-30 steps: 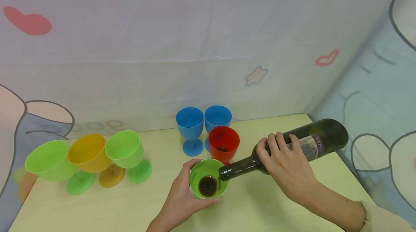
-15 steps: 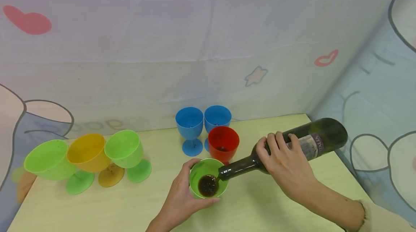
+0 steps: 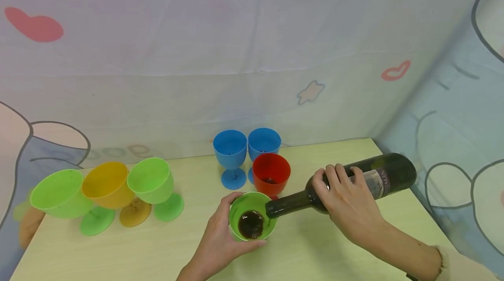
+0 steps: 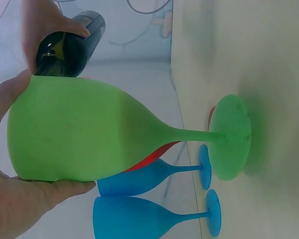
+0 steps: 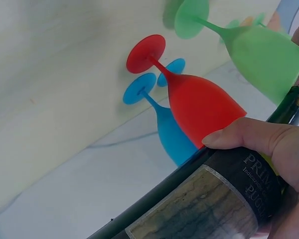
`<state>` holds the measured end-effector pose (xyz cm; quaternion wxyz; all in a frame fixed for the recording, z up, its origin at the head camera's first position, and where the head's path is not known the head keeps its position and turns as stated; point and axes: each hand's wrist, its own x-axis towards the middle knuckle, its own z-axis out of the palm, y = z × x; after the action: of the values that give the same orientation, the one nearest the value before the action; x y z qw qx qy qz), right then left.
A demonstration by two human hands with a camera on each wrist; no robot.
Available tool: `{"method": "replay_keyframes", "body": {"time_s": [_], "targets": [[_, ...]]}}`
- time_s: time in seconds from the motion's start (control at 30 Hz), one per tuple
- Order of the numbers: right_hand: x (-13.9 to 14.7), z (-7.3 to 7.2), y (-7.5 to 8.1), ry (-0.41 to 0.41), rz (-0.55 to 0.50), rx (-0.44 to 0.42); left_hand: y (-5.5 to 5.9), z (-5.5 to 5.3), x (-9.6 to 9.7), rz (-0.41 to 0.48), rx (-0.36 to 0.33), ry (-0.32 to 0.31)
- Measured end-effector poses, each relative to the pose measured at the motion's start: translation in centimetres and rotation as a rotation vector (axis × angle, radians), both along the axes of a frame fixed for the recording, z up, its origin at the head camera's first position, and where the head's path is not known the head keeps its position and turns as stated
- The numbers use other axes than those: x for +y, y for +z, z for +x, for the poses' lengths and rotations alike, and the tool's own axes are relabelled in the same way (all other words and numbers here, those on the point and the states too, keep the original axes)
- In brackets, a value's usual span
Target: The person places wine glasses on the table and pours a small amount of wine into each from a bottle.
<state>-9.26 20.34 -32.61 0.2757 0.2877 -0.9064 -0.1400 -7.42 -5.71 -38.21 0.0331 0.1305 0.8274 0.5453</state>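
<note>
My left hand point(image 3: 220, 237) grips the bowl of a green goblet point(image 4: 79, 129), thumb on the near side and fingers round the far left. Dark liquid point(image 3: 250, 224) lies in the bottom of its bowl. From above, my right hand point(image 3: 348, 198) holds a dark wine bottle point(image 3: 393, 171) round its body, tilted with the neck pointing left. The bottle's mouth is at the goblet's right rim, and no stream shows from it in the head view. Just behind the green goblet stands a red goblet point(image 3: 271, 171) with a little dark liquid inside.
Two blue goblets point(image 3: 230, 149) stand behind the red one. At the left of the pale table point(image 3: 130, 254) are a yellow goblet point(image 3: 108, 187) and two more green goblets point(image 3: 151, 182). A printed cloth point(image 3: 189, 53) hangs along the back and the right side.
The bottle's base has dropped, leaving it less tilted. The thin stream seen earlier from its mouth has stopped. Liquid in the held goblet covers a wider patch. The left hand stays put.
</note>
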Motion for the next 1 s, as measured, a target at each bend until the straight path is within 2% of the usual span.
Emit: {"method": "replay_keyframes", "body": {"time_s": [0.17,0.37,0.5,0.83,1.0], "targets": [[0.0,0.0,-0.2,-0.004,-0.009,-0.007,0.2,0.0,-0.1,-0.007,-0.015,-0.008],[0.1,0.0,-0.4,-0.023,-0.016,-0.069,0.4,0.1,-0.2,-0.007,-0.015,-0.011],[0.2,0.0,-0.6,-0.027,-0.022,-0.081,0.6,0.1,-0.2,-0.012,-0.02,-0.016],[0.2,0.0,-1.0,-0.037,-0.056,-0.131,0.6,0.1,-0.4,-0.008,0.018,-0.019],[0.2,0.0,-1.3,-0.033,-0.08,-0.149,0.8,0.1,-0.5,-0.035,0.015,-0.019]]}}
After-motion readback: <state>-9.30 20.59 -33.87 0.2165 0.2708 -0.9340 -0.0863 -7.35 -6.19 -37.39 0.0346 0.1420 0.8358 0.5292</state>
